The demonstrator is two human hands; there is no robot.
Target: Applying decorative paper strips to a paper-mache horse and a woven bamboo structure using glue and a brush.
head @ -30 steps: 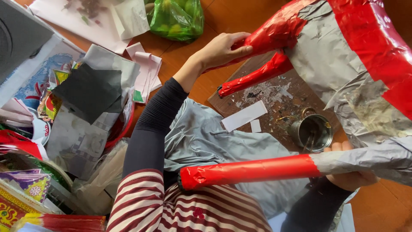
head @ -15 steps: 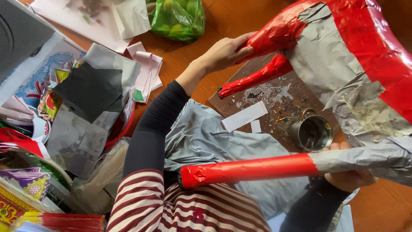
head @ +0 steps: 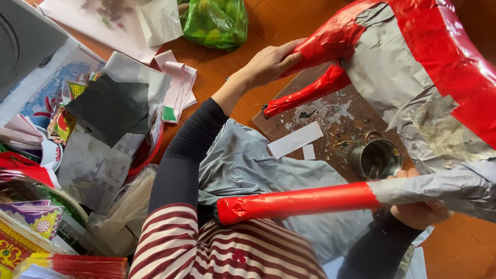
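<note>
Fingers (head: 289, 51) of the left hand (head: 266, 64) grasp a red-wrapped limb of the grey and red paper figure (head: 413, 82), far in the scene. Right hand (head: 418, 209), near right, is clenched under a long red leg (head: 294, 201) that juts left across the striped sleeve (head: 170, 243). Between both limbs lie a brown board (head: 325, 119), white paper strip (head: 295, 139) and metal tin (head: 377, 157). Coloured paper sheets (head: 108, 108) crowd the left, a green bag (head: 214, 20) sits far off.
</note>
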